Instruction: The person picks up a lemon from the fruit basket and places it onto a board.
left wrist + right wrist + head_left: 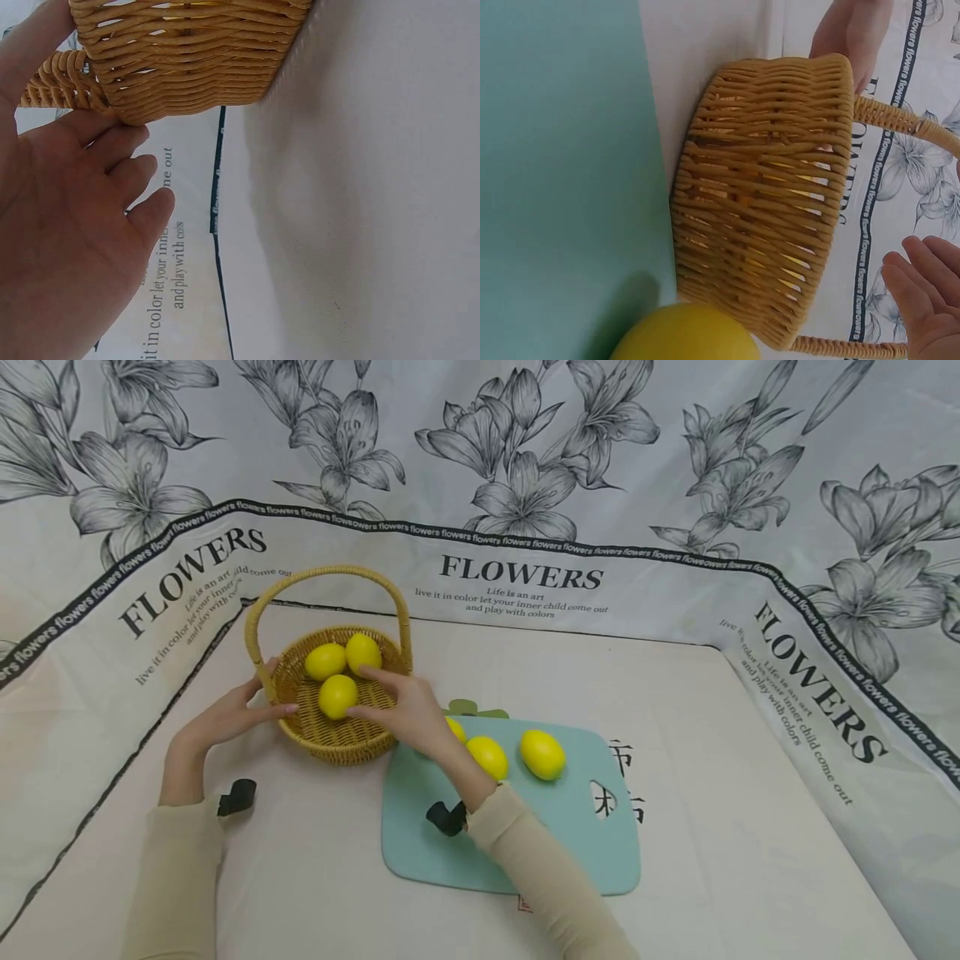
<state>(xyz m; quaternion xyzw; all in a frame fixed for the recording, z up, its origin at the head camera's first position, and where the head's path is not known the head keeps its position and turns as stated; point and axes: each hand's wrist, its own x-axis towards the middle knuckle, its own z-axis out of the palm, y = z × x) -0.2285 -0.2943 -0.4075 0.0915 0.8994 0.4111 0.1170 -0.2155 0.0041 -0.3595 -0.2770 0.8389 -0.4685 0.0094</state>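
A wicker basket (pixel 337 752) with a tall arched handle holds three yellow lemons (pixel 326 662). My left hand (pixel 236 718) grips the basket's left side by the handle's foot, thumb at the front rim. In the left wrist view, the fingers of that left hand (pixel 97 202) bend against the woven wall. My right hand (pixel 408 710) reaches over the right rim, thumb and fingers spread apart, fingertips right by the lemons inside. The right wrist view shows the fingers of the right hand (pixel 930 292) fairly straight, with no lemon between them.
Right of the basket lies a light blue cutting board (pixel 525 852) bearing more lemons (pixel 543 755), one partly hidden behind my right hand. A green leaf-shaped piece (pixel 476 708) shows past the board's back edge. A flower-printed cloth (pixel 525 577) hangs behind the white table surface (pixel 750 827).
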